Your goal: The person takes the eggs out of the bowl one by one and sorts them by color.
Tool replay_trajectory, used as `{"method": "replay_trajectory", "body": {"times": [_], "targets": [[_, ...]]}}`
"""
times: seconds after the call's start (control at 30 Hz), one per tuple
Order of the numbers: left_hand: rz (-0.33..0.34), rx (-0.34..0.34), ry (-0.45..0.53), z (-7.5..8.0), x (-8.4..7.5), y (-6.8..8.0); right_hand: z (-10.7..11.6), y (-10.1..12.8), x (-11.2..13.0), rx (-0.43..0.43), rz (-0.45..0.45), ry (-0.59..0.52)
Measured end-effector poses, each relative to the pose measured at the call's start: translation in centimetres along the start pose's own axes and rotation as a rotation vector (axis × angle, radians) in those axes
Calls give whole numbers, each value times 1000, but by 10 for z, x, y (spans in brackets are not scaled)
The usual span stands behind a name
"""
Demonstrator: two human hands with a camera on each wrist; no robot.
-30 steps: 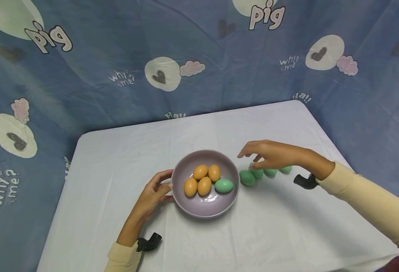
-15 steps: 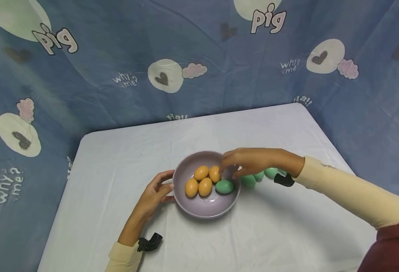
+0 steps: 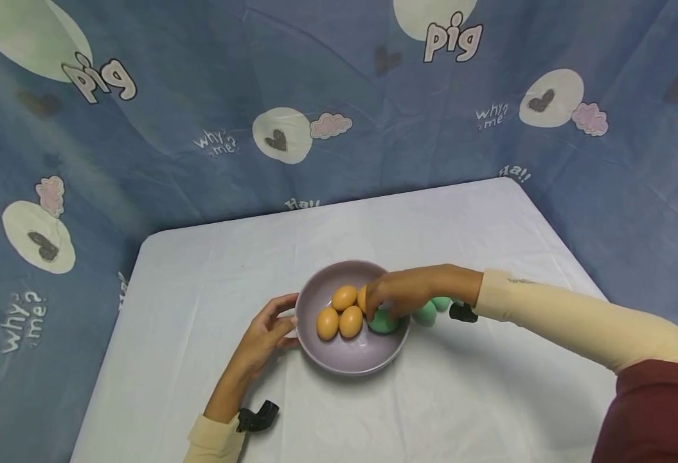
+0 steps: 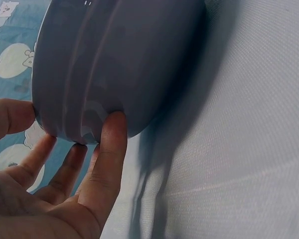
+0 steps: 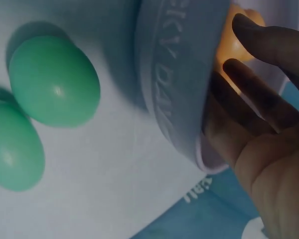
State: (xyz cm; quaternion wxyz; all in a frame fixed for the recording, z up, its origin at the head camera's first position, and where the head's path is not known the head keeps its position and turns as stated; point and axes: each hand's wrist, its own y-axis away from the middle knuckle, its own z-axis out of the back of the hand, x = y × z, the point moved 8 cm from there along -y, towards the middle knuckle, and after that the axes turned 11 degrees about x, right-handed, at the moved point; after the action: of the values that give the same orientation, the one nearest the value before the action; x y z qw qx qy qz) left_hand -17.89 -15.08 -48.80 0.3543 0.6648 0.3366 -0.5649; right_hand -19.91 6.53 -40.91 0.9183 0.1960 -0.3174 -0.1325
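A mauve bowl (image 3: 339,360) sits on the white table with several orange eggs (image 3: 327,323) and a green egg (image 3: 382,323) inside. At the bowl's left side, my left hand (image 3: 265,334) holds it, thumb at the rim and fingertips on the outer wall. The left wrist view shows these fingers (image 4: 107,159) against the bowl's side. My right hand (image 3: 405,290) reaches over the right rim, fingers and thumb on either side of the green egg, partly covering it and an orange egg. From the right wrist, the bowl's wall hides that green egg.
Just right of the bowl, more green eggs (image 3: 425,313) lie on the white tablecloth (image 3: 234,257), partly behind my right wrist. Two green eggs (image 5: 55,82) show beside the bowl in the right wrist view. A blue printed curtain (image 3: 373,161) hangs behind the table.
My right hand has moved left from above the loose green eggs, over the rim and down to the green egg in the bowl. My left hand stays on the bowl.
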Motion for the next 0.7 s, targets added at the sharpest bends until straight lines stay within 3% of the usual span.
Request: {"method": "replay_trajectory", "body": {"times": [0.2, 0.7], "targets": [[0, 0, 1, 0, 1, 0, -10, -12, -2, 49, 7, 62], [0, 3, 5, 2, 4, 0, -25, -23, -4, 102, -5, 84]]}}
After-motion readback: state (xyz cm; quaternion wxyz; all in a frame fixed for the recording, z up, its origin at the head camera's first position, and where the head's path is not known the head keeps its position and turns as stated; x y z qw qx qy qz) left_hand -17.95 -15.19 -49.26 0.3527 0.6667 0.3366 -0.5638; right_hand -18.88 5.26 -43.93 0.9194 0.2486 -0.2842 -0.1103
